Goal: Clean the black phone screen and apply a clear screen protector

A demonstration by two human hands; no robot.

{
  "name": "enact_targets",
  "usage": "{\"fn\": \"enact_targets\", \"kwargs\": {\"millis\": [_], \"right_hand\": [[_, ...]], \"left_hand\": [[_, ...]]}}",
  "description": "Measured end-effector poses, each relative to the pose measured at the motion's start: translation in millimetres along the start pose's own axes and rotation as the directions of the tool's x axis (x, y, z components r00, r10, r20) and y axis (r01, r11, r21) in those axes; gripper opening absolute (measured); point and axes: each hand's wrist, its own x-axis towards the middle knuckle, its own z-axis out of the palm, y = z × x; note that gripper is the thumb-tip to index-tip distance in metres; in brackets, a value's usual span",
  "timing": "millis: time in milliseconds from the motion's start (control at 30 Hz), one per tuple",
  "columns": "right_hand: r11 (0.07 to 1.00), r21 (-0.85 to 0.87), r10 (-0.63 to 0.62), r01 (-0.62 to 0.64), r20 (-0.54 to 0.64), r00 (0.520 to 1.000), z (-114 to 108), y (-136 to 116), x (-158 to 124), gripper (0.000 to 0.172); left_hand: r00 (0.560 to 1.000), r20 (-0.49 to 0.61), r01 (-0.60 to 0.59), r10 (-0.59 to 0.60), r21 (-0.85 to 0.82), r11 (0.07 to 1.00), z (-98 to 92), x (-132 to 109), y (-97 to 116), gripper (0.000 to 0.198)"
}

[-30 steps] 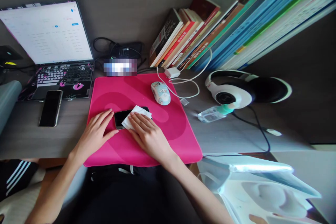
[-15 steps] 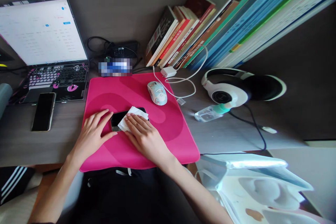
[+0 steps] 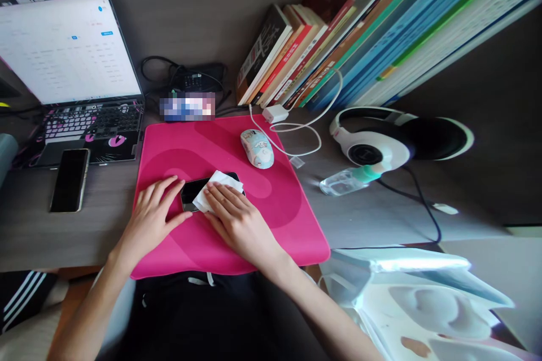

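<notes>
A smartphone (image 3: pixel 191 190) with a dark screen lies on the pink desk mat (image 3: pixel 169 259), angled slightly. My left hand (image 3: pixel 151 217) grips its left end, thumb at the near corner and index finger at the far corner. Over the phone's right part lies a folded white tissue (image 3: pixel 227 178). My right hand (image 3: pixel 239 223) presses the tissue onto the screen with its fingers close together, hiding part of both. A patterned light-blue mouse (image 3: pixel 257 149) sits on the mat beyond my right hand.
At left stand an open laptop (image 3: pixel 88 130) and a second phone (image 3: pixel 70 180). To the right are a white charger (image 3: pixel 275 113) with its cable, a clear bottle (image 3: pixel 344 182) and white headphones (image 3: pixel 376 146). Books (image 3: pixel 296 56) line the back. A white bag (image 3: pixel 406 276) is at lower right.
The view has shifted slightly, so the things at right appear a little further right. Both hands keep nearly the same place on the phone and tissue.
</notes>
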Motion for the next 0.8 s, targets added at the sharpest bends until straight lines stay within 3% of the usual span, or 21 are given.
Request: {"fn": "enact_targets", "kwargs": {"millis": [800], "right_hand": [[1.0,0.004,0.008,-0.008,-0.004,1.0,1.9,1.3,-1.2,0.046]], "left_hand": [[1.0,0.012,0.026,-0.026,-0.011,1.0,2.2,0.3,1.5,0.068]]}}
